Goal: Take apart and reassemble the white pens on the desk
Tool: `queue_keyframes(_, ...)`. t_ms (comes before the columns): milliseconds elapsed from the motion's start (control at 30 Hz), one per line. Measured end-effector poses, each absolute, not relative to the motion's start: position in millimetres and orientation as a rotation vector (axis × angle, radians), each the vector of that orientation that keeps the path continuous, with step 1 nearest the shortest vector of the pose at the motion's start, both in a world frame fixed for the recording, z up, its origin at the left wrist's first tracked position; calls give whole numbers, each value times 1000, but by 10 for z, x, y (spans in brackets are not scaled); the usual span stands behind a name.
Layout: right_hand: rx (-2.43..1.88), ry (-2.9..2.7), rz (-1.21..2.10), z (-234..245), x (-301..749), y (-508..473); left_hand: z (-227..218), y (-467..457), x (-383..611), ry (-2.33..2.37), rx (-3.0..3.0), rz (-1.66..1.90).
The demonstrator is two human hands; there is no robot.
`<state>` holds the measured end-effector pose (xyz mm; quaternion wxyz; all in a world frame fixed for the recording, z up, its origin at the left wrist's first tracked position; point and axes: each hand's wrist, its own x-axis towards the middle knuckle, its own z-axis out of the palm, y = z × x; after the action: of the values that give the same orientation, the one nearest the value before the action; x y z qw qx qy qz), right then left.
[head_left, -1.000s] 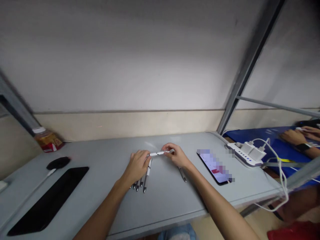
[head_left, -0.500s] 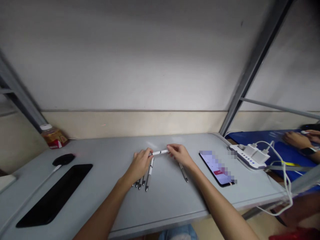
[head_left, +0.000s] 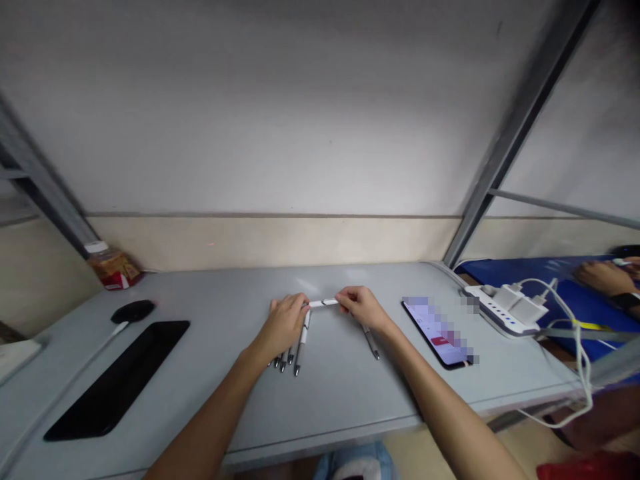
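My left hand and my right hand pinch the two ends of one white pen, held level just above the grey table. Under my left hand lie several more pens side by side, tips pointing toward me. Beside my right wrist a single pen rests on the table. Both hands have their fingers closed around the white pen.
A lit phone lies right of my right hand. A white power strip with chargers and cables sits further right. A black keyboard, a black mouse and a jar are at left. Another person's hands rest on a blue surface at far right.
The view has shifted slightly; my hands keep holding the white pen between them, now lower and closer to the table. The pens on the table have not moved.
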<state>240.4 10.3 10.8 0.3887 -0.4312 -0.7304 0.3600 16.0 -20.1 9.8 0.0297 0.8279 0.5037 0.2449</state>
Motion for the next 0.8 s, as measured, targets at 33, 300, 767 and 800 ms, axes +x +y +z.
queue_keyframes(33, -1060, -1864, 890, 109, 2407, 106, 96, -202, 160, 1564, 2560, 742)
queue_keyframes(300, -1100, -1943, 744, 106, 2391, 54, 104, -216, 168, 1629, 2596, 711)
queue_keyframes(767, -1022, -2070, 436, 117, 2408, 55, 132, -212, 172, 1609, 2515, 695)
queue_keyframes(800, -1012, -2076, 421, 114, 2412, 58, 124, -208, 168, 1608, 2510, 696)
